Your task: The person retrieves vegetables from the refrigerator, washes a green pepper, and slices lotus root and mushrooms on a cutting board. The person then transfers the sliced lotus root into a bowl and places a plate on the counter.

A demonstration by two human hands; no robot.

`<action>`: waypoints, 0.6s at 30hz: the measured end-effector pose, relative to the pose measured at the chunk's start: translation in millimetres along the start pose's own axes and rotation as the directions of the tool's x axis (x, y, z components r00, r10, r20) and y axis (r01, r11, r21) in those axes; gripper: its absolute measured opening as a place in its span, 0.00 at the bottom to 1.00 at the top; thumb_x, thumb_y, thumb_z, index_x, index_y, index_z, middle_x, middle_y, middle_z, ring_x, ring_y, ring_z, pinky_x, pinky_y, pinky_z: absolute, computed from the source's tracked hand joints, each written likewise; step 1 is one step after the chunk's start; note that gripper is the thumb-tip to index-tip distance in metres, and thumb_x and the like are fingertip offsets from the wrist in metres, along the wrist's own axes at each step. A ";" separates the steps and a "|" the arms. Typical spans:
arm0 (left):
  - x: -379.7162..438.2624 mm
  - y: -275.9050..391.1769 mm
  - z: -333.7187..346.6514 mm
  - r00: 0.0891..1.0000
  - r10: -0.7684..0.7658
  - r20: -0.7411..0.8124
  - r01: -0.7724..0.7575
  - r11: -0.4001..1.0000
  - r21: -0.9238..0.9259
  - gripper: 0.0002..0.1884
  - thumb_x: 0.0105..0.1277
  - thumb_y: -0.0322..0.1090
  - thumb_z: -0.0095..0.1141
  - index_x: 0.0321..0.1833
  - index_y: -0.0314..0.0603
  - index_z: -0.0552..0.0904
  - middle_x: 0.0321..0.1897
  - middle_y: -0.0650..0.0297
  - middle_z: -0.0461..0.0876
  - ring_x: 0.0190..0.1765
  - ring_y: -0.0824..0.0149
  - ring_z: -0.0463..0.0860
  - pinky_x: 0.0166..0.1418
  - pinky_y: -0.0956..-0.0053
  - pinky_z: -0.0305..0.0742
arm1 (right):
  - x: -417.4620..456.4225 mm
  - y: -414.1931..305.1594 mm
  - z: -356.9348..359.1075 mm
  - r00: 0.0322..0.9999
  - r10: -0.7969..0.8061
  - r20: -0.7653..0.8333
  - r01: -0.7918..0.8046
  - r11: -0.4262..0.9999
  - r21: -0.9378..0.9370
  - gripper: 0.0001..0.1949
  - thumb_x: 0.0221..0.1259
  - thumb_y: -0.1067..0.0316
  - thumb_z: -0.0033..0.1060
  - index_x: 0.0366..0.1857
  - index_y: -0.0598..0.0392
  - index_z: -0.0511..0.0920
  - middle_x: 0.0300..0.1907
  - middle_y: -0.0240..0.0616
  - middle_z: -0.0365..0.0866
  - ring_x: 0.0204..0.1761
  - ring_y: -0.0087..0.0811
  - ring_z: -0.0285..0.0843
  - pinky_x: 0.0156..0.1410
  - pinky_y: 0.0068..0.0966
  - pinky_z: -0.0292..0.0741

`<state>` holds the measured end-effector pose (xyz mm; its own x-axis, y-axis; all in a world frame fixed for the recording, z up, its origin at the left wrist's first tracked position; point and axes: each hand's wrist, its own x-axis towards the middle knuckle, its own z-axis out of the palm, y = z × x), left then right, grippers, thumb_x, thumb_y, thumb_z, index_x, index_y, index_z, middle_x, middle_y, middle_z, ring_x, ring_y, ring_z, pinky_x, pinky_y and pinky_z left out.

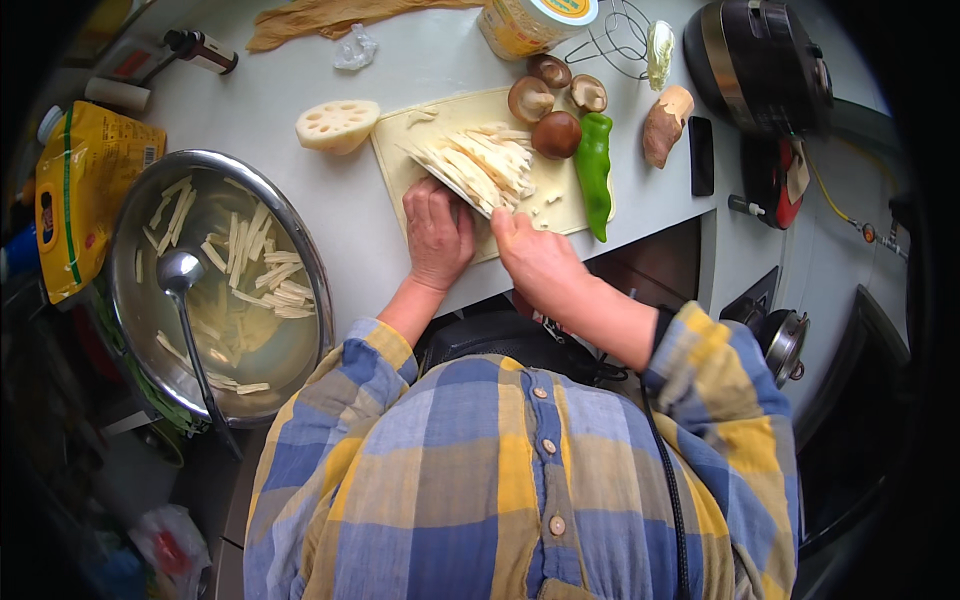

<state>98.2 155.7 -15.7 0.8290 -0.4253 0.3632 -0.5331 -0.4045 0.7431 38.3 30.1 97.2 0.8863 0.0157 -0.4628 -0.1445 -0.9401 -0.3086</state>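
My right hand (536, 251) grips a kitchen knife, its handle covered by the fingers. The knife blade (448, 184) runs slantwise up to the left, seen almost edge-on. Against the blade's near side are the curled fingers of my left hand (441, 232); their tips are hidden. Just beyond the blade lies a heap of pale vegetable strips (480, 163), on a cream cutting board (397, 161). Small cut bits (553, 198) lie right of the heap. Several shiitake mushrooms (556, 135) and a long green pepper (595, 172) rest along the board's right side.
Left stands a steel basin (324, 300) of water with pale strips and a ladle (180, 271). A cut lotus root (337, 126) touches the board's left corner. Rightward are a partly peeled sweet potato (666, 127), a phone (702, 156) and a dark rice cooker (757, 67). A plastic tub (517, 30) stands behind.
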 end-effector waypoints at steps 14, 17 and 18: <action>-0.4 2.4 -23.2 0.996 0.088 -0.006 -0.087 0.991 0.102 0.10 0.63 0.25 0.55 0.47 0.39 0.78 0.54 0.56 0.75 0.62 0.51 0.71 0.68 0.56 0.64 | 7.8 38.4 44.5 0.983 -0.039 -0.179 0.050 0.997 0.060 0.15 0.55 0.78 0.48 0.47 0.58 0.64 0.41 0.57 0.77 0.31 0.56 0.81 0.36 0.49 0.78; -16.6 -4.4 -30.9 1.000 0.014 -0.023 -0.015 0.999 -0.045 0.09 0.67 0.29 0.53 0.48 0.39 0.78 0.53 0.53 0.76 0.61 0.50 0.71 0.69 0.57 0.63 | 6.8 38.8 41.3 0.978 -0.055 -0.200 0.062 0.998 0.028 0.16 0.54 0.79 0.48 0.47 0.59 0.63 0.42 0.56 0.77 0.31 0.56 0.81 0.34 0.49 0.77; -19.0 -7.0 -30.8 0.999 0.047 0.016 -0.046 0.998 -0.041 0.11 0.66 0.28 0.54 0.50 0.39 0.77 0.52 0.53 0.76 0.60 0.49 0.72 0.66 0.59 0.65 | 5.6 36.0 39.3 0.974 -0.066 -0.215 0.071 0.997 0.016 0.16 0.54 0.79 0.48 0.48 0.59 0.63 0.42 0.55 0.77 0.31 0.56 0.81 0.34 0.49 0.77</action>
<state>91.4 191.6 -10.4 0.8001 -0.4570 0.3885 -0.5636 -0.3511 0.7477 20.8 9.7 50.8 0.9676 0.0039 -0.2524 -0.0885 -0.9312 -0.3536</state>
